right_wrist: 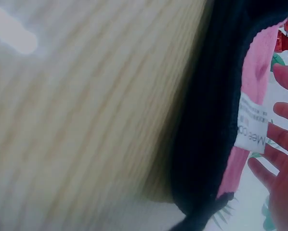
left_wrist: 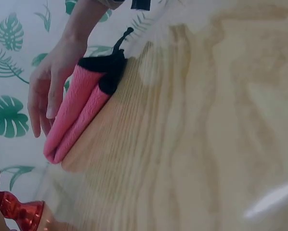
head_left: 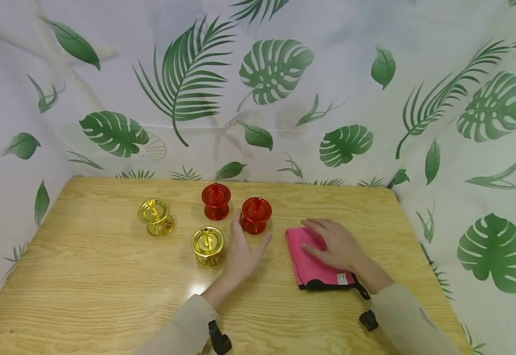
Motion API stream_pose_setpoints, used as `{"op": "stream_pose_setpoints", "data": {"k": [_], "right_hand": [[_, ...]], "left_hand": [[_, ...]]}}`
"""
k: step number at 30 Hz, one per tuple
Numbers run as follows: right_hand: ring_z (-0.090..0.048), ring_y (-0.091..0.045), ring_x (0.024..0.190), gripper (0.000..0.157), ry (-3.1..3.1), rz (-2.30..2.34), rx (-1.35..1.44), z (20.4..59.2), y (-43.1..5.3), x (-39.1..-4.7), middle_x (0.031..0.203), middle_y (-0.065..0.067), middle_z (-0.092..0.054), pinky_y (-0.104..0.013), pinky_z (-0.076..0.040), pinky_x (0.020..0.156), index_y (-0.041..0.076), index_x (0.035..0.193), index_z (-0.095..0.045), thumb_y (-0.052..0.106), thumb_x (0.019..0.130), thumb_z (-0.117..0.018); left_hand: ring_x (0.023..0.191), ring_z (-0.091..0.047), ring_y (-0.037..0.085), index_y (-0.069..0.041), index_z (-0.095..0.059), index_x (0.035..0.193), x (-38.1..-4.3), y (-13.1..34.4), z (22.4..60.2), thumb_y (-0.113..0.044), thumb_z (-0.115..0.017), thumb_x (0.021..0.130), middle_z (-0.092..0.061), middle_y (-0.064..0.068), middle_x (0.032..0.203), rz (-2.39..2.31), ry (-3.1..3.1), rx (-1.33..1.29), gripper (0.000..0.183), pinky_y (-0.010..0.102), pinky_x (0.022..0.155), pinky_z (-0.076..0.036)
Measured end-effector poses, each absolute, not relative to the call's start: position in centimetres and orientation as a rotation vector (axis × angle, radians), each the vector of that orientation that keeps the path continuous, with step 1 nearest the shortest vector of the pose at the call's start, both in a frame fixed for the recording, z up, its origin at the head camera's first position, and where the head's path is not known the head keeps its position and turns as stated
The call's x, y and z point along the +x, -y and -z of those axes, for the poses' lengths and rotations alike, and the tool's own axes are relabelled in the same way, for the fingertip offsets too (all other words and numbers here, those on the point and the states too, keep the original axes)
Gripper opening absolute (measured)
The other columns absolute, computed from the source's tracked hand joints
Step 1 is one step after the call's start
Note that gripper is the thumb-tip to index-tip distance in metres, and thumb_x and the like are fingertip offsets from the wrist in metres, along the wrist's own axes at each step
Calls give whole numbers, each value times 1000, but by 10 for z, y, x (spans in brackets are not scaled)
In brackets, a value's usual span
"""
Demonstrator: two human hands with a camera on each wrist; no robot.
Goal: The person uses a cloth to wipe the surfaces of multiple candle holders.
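My left hand reaches towards a red metal candle holder, its fingers and thumb spread apart on the near side; whether they touch it I cannot tell. That holder shows partly at the lower left of the left wrist view, cut by the frame. My right hand is over a folded pink towel with black trim, a white label and a black hanging loop. Its fingers are extended and grip nothing. In the right wrist view the towel's black edge fills the middle, with the hand beyond it.
A second red holder stands at the back, left of the first. Two gold holders, one nearer and one farther left, stand on the wooden table. A leaf-patterned white cloth hangs behind and at the sides.
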State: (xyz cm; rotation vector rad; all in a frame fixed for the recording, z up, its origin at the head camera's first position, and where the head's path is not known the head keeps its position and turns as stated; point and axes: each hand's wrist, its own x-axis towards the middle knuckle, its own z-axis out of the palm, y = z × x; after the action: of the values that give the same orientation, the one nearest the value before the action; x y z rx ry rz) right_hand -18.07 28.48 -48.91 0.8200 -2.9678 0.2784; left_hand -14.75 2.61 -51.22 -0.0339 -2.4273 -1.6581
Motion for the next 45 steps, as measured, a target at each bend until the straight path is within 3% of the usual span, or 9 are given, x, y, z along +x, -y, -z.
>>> {"op": "stream_pose_setpoints", "data": {"k": [9,18,22,26,31,36,45], "right_hand": [[-56,-29,122,58,3016,-305,814,493,-281,-193,132,-8,-59,-51,-46,102,20,135,-56,55,89,-59],[-57,-19,99,52,3061,-290,780,500,-278,-203,111,-2,-61,-41,-51,87,21,124,-65,57,87,-60],[-51,-14,86,52,3100,-310,752,499,-278,-206,101,0,-58,-33,-46,73,22,121,-66,59,85,-62],[-47,-13,81,50,3121,-370,731,497,-280,-207,97,2,-55,-28,-40,67,20,116,-68,59,85,-63],[-49,-12,80,41,3146,-491,671,493,-290,-205,96,3,-57,-28,-42,69,18,105,-68,53,85,-66],[-48,-11,71,23,3151,-663,639,489,-300,-203,84,4,-60,-27,-41,66,18,95,-64,39,86,-70],[-50,-10,68,18,3115,-851,612,476,-307,-198,81,5,-64,-23,-42,61,19,102,-66,29,88,-70]], "left_hand": [[139,-42,29,-4,-22,151,-171,-29,521,-39,-74,83,-42,16,148,1706,2363,104,92,46,115,-35],[134,-48,28,-9,-30,147,-186,-33,532,-35,-75,82,-47,14,145,1660,2359,100,83,45,113,-39],[132,-51,28,-8,-31,146,-188,-33,533,-34,-76,81,-50,14,142,1702,2313,85,83,46,112,-40],[130,-52,26,-9,-33,144,-190,-33,535,-33,-77,80,-53,12,140,1727,2285,82,81,45,111,-41],[124,-57,25,-11,-39,139,-192,-33,535,-31,-80,78,-59,11,134,1711,2255,53,76,43,106,-45],[119,-60,24,-11,-41,137,-189,-34,535,-31,-81,77,-61,10,130,1700,2242,68,75,42,101,-49],[115,-62,24,-12,-45,134,-185,-33,528,-37,-82,75,-64,9,126,1686,2241,49,74,42,98,-51]]}}
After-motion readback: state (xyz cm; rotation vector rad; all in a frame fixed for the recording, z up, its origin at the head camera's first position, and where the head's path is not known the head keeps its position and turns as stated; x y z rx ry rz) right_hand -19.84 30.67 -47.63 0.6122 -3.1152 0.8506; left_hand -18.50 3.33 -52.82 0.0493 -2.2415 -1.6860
